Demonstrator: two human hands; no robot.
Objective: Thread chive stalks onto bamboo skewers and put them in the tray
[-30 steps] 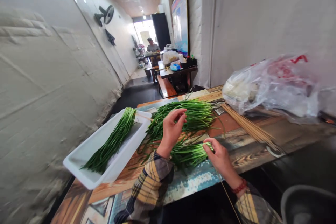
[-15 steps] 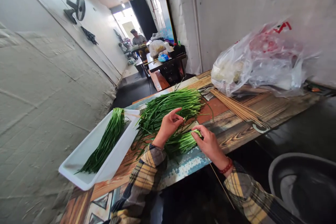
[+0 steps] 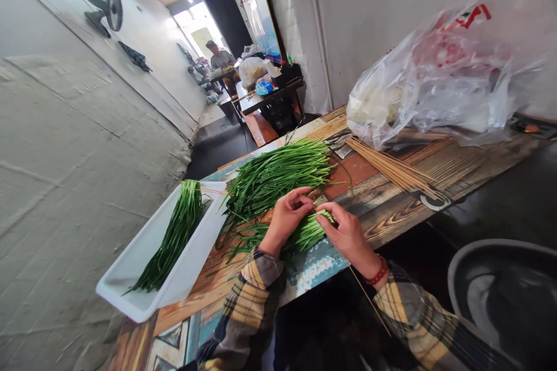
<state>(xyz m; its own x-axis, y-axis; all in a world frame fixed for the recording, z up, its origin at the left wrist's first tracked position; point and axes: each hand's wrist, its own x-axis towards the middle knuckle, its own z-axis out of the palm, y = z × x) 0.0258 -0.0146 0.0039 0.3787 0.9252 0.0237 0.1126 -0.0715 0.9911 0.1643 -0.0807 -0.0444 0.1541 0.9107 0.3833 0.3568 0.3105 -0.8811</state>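
Note:
My left hand [image 3: 288,217] pinches a chive stalk at the cut end of a small chive bunch [image 3: 304,234] lying near the table's front edge. My right hand [image 3: 346,234] grips that same bunch, and a thin bamboo skewer [image 3: 368,300] runs from it down past the table edge. Both hands meet over the bunch's end. Behind them lies a large loose pile of chives [image 3: 278,174]. To the left, a white rectangular tray [image 3: 143,264] holds more chives [image 3: 176,235] laid lengthwise.
A heap of bamboo skewers [image 3: 391,169] lies right of the chive pile. A big clear plastic bag [image 3: 439,81] sits at the table's back right by the wall. A dark basin [image 3: 500,295] stands low at right. A person [image 3: 220,58] sits at far tables.
My left hand has come down from above the big pile to meet my right hand at the small bunch. The view has swung a little to the left.

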